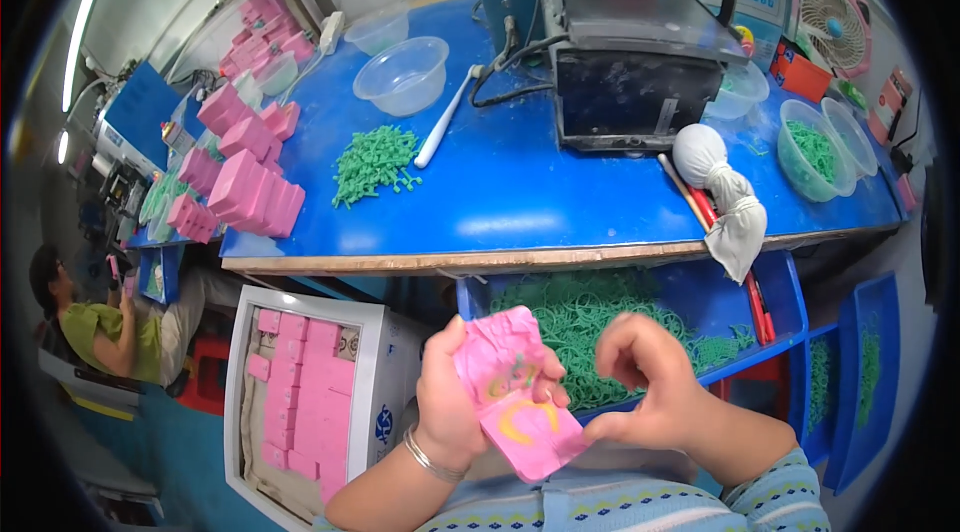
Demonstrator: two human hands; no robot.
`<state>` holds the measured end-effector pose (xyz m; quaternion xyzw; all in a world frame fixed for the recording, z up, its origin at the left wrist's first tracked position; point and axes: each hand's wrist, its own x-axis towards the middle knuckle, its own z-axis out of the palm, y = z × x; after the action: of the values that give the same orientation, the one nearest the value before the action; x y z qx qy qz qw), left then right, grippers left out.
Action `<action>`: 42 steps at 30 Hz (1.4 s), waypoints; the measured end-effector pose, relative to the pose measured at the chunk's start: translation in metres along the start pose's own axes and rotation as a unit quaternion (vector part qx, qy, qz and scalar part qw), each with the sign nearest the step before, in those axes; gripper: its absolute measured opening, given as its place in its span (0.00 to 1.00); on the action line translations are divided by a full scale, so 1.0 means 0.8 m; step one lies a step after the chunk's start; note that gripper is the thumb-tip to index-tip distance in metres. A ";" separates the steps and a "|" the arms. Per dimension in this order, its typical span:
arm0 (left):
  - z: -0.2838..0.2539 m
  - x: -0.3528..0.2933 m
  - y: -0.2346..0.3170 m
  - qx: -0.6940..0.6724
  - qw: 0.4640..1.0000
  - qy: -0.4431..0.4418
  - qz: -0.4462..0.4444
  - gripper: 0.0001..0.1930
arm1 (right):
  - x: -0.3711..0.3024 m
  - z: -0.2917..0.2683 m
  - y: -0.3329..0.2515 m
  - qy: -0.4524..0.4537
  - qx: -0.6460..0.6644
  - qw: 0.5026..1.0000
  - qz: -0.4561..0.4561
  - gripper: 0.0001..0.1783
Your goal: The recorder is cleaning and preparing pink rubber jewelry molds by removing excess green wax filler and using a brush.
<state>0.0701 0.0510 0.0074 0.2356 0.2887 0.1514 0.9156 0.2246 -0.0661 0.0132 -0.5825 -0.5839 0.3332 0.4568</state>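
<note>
In my left hand [450, 392] lies a pink rubber mould [530, 427], spread like a booklet over the drawer's front. Its inner faces carry a curved yellow mark and a few small green bits, and my left fingers close around its edges. My right hand [650, 382] is just to the right, fingers curled but apart from the thumb, and nothing shows between them. The right thumb tip is by the mould's lower right corner; whether it touches I cannot tell. Below and behind both hands, a blue drawer [790, 307] holds a heap of thin green wax pieces [620, 332].
Pink mould blocks [255, 192] are stacked on the blue table [480, 192], beside a green pile [375, 164], a clear bowl [402, 77] and a white-handled tool [447, 117]. A black machine [640, 92] and a cloth bundle [725, 182] stand right. A white box [385, 382] holds more moulds; a co-worker [115, 332] sits far left.
</note>
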 end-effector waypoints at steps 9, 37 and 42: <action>0.015 -0.008 -0.018 0.077 0.994 0.004 0.073 0.26 | 0.025 0.017 0.001 0.076 -0.155 0.951 -0.257 0.14; 0.056 0.043 0.030 0.176 0.927 0.093 0.319 0.08 | 0.049 -0.024 0.000 0.294 0.539 0.789 -0.025 0.11; 0.034 0.061 0.055 0.583 0.710 0.147 0.366 0.16 | 0.039 -0.029 0.010 0.281 0.506 0.815 -0.021 0.11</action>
<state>0.1188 0.0989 0.0278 0.7848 0.3417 0.3089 0.4146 0.2522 -0.0381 0.0188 -0.3250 -0.1910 0.3939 0.8383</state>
